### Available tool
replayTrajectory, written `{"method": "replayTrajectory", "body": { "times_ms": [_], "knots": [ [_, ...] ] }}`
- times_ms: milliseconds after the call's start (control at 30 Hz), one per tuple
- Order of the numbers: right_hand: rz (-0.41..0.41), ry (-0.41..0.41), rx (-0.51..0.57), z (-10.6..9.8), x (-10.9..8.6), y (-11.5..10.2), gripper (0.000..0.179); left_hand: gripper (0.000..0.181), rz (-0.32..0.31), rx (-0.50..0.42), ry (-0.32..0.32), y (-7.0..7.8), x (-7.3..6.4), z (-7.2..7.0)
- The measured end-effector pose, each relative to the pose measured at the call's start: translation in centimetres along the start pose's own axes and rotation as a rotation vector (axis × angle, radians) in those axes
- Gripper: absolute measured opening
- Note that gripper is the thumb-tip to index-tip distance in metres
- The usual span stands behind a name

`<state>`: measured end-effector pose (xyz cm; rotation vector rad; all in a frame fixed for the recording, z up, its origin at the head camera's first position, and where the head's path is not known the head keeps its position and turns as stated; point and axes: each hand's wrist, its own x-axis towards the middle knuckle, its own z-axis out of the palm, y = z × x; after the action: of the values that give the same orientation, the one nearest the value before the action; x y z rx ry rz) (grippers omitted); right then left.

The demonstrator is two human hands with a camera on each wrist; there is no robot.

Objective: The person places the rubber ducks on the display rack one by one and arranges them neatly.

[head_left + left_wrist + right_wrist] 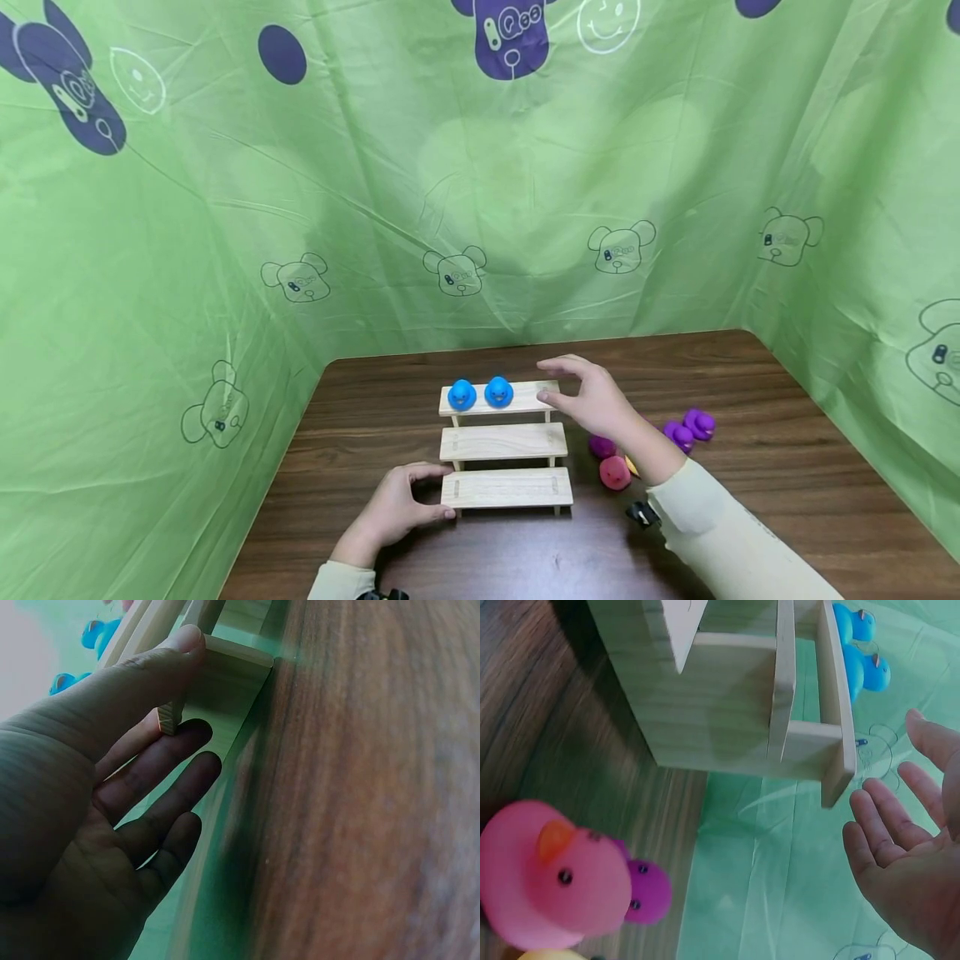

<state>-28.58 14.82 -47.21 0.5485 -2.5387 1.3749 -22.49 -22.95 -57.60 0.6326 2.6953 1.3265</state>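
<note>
A pale wooden three-step stand (pixel 504 442) stands on the table. Two blue rubber ducks, one left (pixel 461 395) and one right (pixel 498 392), sit side by side on its top step, toward the left. My left hand (pixel 396 505) grips the left end of the lowest step, thumb at the front corner and index finger behind the board, as the left wrist view shows (pixel 150 720). Over the right end of the top step is my right hand (pixel 592 400), thumb and fingers spread apart with nothing between them. The right wrist view shows its palm (pixel 922 855) beside the top board.
Right of the stand lie a pink duck (pixel 615 472), a magenta duck (pixel 602 447) and a yellow thing (pixel 632 465) partly hidden by the right forearm. Two purple ducks (pixel 700 424) lie farther right. Green printed cloth (pixel 525 208) surrounds the brown wooden table (pixel 360 417).
</note>
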Motion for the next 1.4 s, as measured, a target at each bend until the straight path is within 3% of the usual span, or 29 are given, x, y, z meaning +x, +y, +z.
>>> {"method": "replayTrajectory", "body": {
  "times_ms": [567, 767, 1033, 1200, 1400],
  "knots": [
    [0.097, 0.024, -0.028, -2.8, -2.5, 3.8, 0.049, 0.055, -0.02, 0.0, 0.0, 0.1, -0.1, 0.0],
    [0.176, -0.012, -0.048, -3.0, -3.9, 5.5, 0.051, 0.055, -0.005, 0.0, 0.0, 0.0, 0.0, 0.0],
    [0.15, -0.079, -0.052, -2.7, -5.4, 7.2, 0.049, 0.055, -0.008, -0.006, -0.003, 0.0, -0.1, 0.0],
    [0.174, -0.136, -0.059, -2.6, -6.1, 7.4, 0.048, 0.055, -0.006, 0.004, -0.007, 0.1, -0.2, -0.1],
    [0.197, -0.133, -0.102, -2.7, -6.5, 7.5, 0.043, 0.055, 0.001, 0.004, 0.0, 0.1, -0.1, -0.1]
  ]
}}
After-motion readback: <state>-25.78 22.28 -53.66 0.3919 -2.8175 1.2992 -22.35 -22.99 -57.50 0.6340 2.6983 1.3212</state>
